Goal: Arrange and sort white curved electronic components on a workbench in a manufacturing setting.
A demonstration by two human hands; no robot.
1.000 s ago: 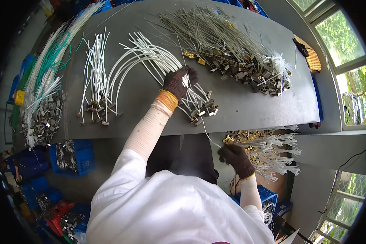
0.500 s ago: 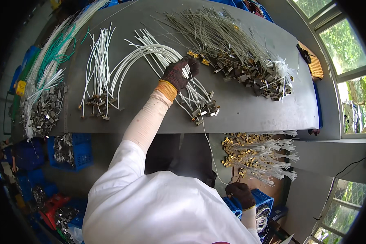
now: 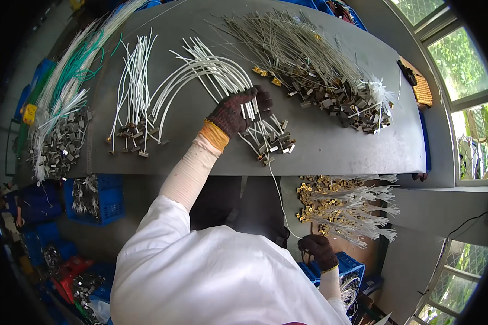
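My left hand (image 3: 234,112), in a dark knitted glove with an orange cuff, is closed around a bundle of white cables (image 3: 203,67) above the grey table. The cables arch leftward, and their cut ends poke out below my fingers. Just under the hand lie metal clips (image 3: 276,142) on the ends of other white cables. A thin white cord (image 3: 278,189) runs from near my left hand over the table's near edge to my right hand (image 3: 319,251). That hand, gloved the same way, is low at the right and closed on the cord.
On the grey table (image 3: 200,160) lie another white cable bunch (image 3: 135,81) and a big pile of grey wires with metal clips (image 3: 336,100). Brass-ended bundles (image 3: 344,208) sit below the right edge. Blue crates (image 3: 108,200) stand at lower left and beside my right hand.
My left hand has come slightly nearer, and the cables' cut ends now show below its fingers. My right hand has risen a little with the cord.
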